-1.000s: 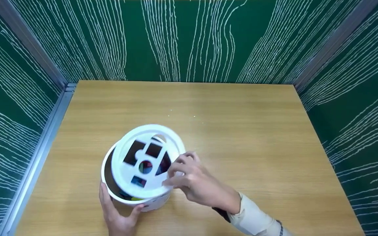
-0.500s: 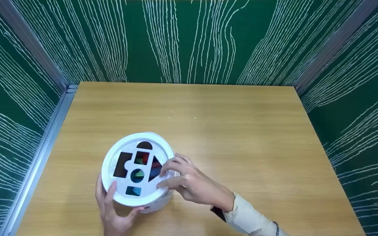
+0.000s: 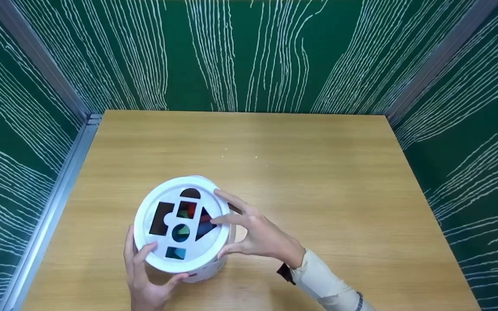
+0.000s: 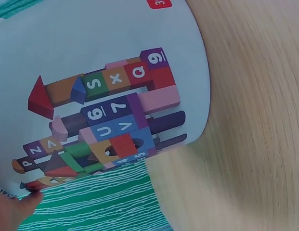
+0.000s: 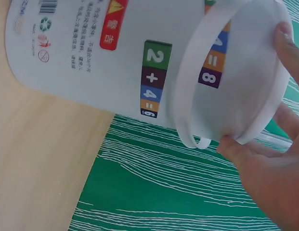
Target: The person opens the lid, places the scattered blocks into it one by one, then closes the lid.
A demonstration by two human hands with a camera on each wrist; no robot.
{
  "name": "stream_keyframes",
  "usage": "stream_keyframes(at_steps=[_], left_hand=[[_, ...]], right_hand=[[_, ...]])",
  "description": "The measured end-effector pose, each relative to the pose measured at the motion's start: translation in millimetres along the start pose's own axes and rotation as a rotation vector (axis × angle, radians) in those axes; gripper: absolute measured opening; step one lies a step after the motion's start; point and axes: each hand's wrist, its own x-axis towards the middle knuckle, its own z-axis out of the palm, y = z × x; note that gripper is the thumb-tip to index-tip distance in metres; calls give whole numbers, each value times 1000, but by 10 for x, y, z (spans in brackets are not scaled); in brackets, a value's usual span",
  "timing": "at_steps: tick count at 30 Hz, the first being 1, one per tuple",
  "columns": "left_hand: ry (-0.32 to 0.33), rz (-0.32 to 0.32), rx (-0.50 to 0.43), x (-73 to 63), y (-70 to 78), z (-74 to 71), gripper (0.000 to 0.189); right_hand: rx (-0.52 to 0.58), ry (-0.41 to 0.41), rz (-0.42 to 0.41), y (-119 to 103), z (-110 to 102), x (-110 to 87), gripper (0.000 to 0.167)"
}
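Note:
A white round bucket (image 3: 205, 272) stands on the table, its white lid (image 3: 188, 259) lying over the top. The lid has cut-outs of several shapes, and colored blocks (image 3: 187, 210) show through them. My left hand (image 3: 149, 285) holds the bucket's near left side, with one finger on the lid's edge and the thumb at the front. On the right, my right hand (image 3: 257, 233) touches the lid's rim, fingers spread, the thumb at the side and two fingertips on top. The right wrist view shows the bucket's white handle (image 5: 183, 91) under the lid.
The bucket is on the near left of the wooden table (image 3: 318, 181). Green walls (image 3: 270, 56) with white lines rise at the back and both sides. A metal rail (image 3: 46, 216) runs along the left edge. Tiny white specks lie mid-table.
The tilted lid has come down and left onto the bucket's top. The right hand's pinch on it has loosened and its fingers have spread. A left finger has moved onto the lid.

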Motion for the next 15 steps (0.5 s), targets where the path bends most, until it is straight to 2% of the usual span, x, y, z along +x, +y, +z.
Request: stream_keyframes(at_steps=[11,15], left_hand=[[4,10,-8,26,12,-24,79],[23,32,-29,42,40,-25,79]], right_hand=[[51,25,54,25,61,-45,58],[42,20,78,100,136,-60,79]])
